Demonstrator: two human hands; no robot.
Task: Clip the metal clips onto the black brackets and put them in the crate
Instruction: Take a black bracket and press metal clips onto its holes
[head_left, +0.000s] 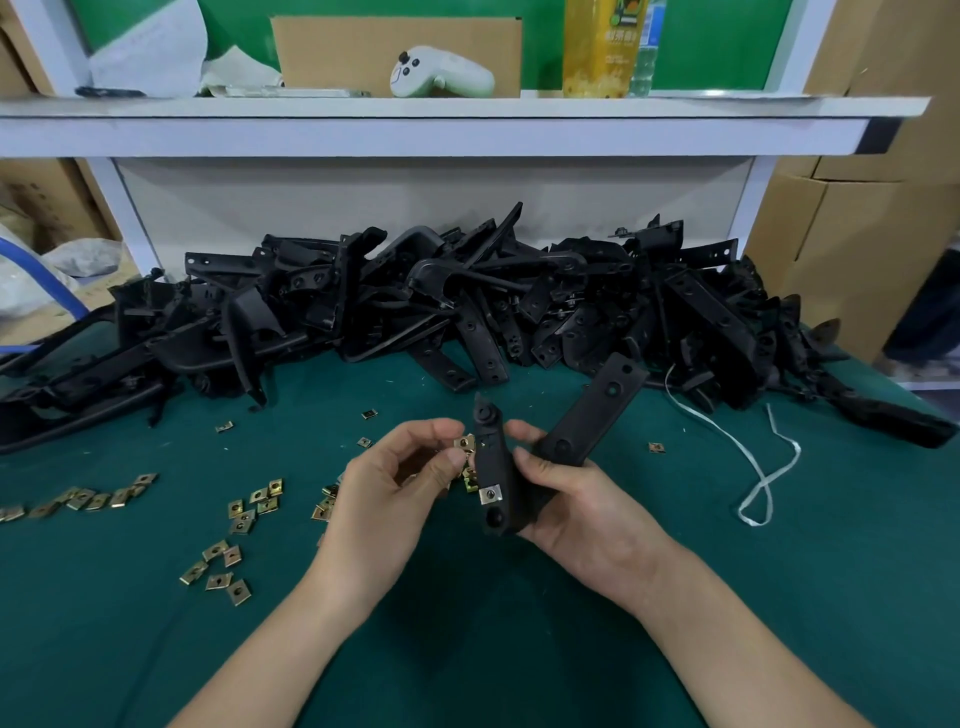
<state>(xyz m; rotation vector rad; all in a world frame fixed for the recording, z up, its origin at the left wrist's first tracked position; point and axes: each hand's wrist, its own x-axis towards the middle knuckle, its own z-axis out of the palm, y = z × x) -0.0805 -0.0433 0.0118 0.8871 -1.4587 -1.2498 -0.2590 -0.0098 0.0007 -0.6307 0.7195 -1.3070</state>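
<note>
My right hand (576, 506) grips a black plastic bracket (592, 410) above the green table mat, its two arms forming a V. One metal clip (491, 493) sits clipped on the bracket's near arm. My left hand (395, 483) pinches another brass-coloured metal clip (464, 443) against the edge of that arm, just above the first one. A big heap of black brackets (415, 306) lies across the back of the table. Loose metal clips (223, 569) are scattered on the mat to the left. No crate is in view.
A white shelf (415, 111) overhangs the heap and carries a game controller (441, 73), a yellow bottle (602, 49) and cardboard. A white strap (753, 467) lies on the mat at the right. Cardboard boxes (852, 249) stand beyond the table's right edge.
</note>
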